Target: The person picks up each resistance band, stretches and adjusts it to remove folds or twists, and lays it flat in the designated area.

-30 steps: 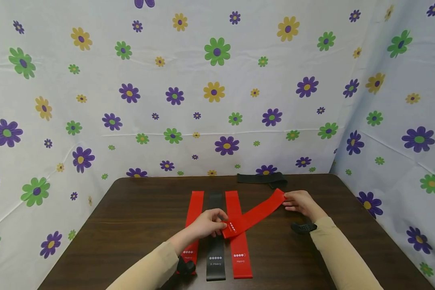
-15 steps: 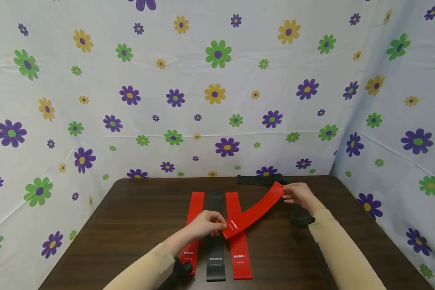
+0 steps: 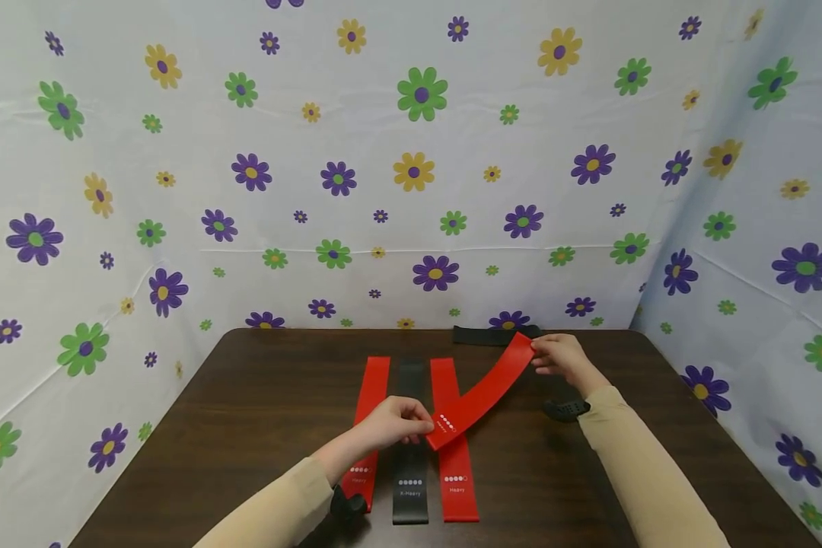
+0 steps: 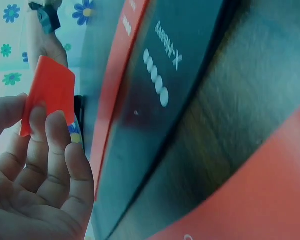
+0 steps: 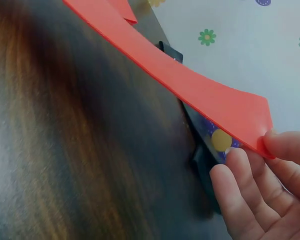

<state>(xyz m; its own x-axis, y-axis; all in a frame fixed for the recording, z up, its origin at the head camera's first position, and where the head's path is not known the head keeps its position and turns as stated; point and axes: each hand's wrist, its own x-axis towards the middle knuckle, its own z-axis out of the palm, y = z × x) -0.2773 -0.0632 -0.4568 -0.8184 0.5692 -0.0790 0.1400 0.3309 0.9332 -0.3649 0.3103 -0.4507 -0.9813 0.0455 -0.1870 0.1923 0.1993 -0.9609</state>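
A red resistance band (image 3: 488, 392) marked "Heavy" stretches between my two hands, its right end raised higher. My left hand (image 3: 390, 422) pinches its near left end between thumb and fingers; the left wrist view shows that end of the band (image 4: 52, 87) up close. At the far end, my right hand (image 3: 563, 358) pinches a corner, thumb on top of the band (image 5: 190, 87) in the right wrist view. Underneath lies a second red band (image 3: 457, 476). A black "X-Heavy" band (image 3: 410, 487) lies left of it, and another red band (image 3: 373, 388) is partly hidden by my left hand.
Another black band (image 3: 489, 336) lies at the back edge of the dark wooden table (image 3: 260, 411). A flower-patterned cloth (image 3: 356, 137) hangs behind the table and along its sides.
My right hand has risen and shifted slightly away, lifting the far end of the held red band, which now curves upward. My left hand keeps its pinch nearly in place.
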